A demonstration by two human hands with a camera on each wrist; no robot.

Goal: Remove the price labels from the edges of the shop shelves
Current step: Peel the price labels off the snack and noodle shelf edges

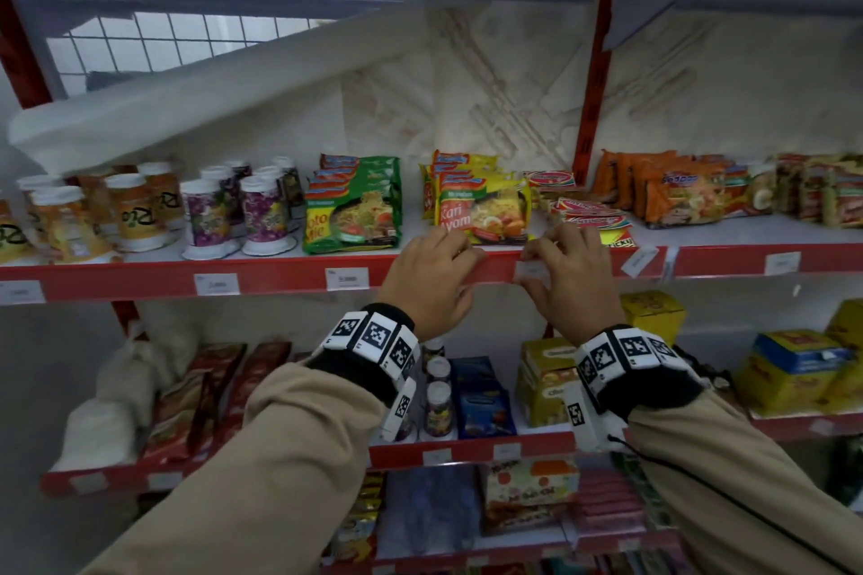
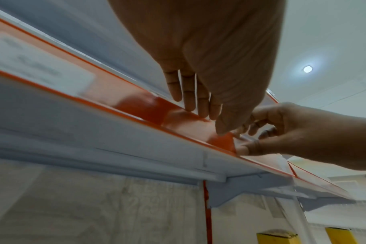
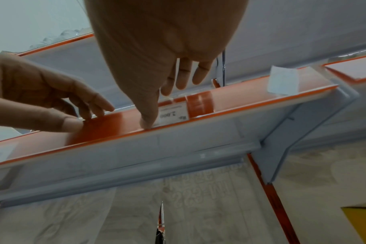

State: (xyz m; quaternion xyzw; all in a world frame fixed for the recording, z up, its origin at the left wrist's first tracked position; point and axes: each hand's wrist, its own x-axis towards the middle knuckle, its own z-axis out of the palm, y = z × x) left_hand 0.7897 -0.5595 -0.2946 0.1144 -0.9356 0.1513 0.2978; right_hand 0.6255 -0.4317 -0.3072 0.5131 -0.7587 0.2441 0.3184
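Note:
The red shelf edge strip (image 1: 280,275) carries white price labels. One price label (image 1: 533,269) sits under my right hand (image 1: 537,258). In the right wrist view that label (image 3: 172,113) reads upside down, and my right hand (image 3: 157,107) pinches it, thumb at its lower corner and index finger over the top edge. My left hand (image 1: 460,266) is just left of it. Seen from the left wrist, my left hand (image 2: 212,122) has straight fingers on the strip's top lip and the thumb flat on its red front.
More labels (image 1: 347,278) (image 1: 216,284) sit along the strip to the left. A loose tilted label (image 1: 639,261) hangs at the strip's right end. Noodle packs (image 1: 481,212) and cup drinks (image 1: 261,212) stand close behind the edge. A lower shelf (image 1: 467,453) holds boxes.

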